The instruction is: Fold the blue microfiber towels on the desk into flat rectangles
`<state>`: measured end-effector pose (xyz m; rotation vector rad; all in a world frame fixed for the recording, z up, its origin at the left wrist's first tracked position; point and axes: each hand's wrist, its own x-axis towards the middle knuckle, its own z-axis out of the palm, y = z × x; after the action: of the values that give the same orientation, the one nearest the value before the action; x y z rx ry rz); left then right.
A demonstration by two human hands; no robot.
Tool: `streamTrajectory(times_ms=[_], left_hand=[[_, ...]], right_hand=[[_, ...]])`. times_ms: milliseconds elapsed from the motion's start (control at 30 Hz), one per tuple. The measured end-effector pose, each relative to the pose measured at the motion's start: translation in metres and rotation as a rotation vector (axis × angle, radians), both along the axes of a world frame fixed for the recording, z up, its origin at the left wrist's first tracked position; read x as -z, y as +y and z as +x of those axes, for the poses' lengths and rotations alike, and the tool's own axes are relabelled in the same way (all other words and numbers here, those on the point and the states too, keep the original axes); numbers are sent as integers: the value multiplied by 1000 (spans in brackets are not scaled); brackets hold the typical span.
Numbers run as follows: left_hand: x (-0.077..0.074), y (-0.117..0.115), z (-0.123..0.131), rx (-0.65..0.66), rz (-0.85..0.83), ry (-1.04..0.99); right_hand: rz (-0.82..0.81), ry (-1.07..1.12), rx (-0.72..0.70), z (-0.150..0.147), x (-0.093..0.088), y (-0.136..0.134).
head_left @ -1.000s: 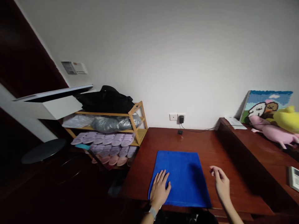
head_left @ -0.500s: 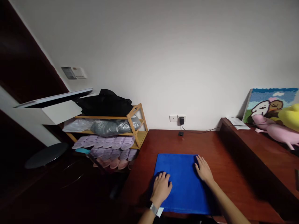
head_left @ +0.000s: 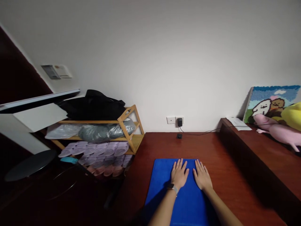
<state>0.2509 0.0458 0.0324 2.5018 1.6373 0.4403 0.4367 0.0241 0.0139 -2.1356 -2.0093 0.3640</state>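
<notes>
A blue cloth (head_left: 162, 179), smooth and rectangular like a folded towel, lies flat on the reddish-brown wooden table (head_left: 174, 147). My left hand (head_left: 179, 174) rests palm down near the far middle of the cloth, fingers stretched out. On that wrist sits a watch (head_left: 172, 187). My right hand (head_left: 202, 176) lies flat over the cloth's right edge near its far corner, fingers extended and holding nothing. My forearms cover part of the cloth's near half.
Left of the table stands a wooden shoe rack (head_left: 131, 128) with purple slippers (head_left: 105, 148) and a black bag (head_left: 94, 106). A plugged-in adapter (head_left: 179, 122) trails a cable along the wall. On the right, a raised ledge (head_left: 263, 138) bears a pink plush toy (head_left: 279, 128).
My left hand has moved forward and right, from the cloth's near left to its far middle. My right hand has shifted slightly and lies flatter. The view has turned a little right.
</notes>
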Motion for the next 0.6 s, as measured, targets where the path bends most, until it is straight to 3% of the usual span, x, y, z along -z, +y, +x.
streamTrajectory(times_ms=[167,267,367,467,600], left_hand=[[2,11,-118,-283,-35,135],[3,14,-164,-317,-58,151],[2,15,-175,-307,-45,160],[-6,16,-170,-286,-30,195],[-17,14,-132,-233,51,169]], right_hand=[[7,9,19,-2,-3,-1],[12,0,25,-2,-2,-1],[8,-5,25,-2,-2,0],[2,12,28,-3,-3,0],[-1,16,28,-4,-6,0]])
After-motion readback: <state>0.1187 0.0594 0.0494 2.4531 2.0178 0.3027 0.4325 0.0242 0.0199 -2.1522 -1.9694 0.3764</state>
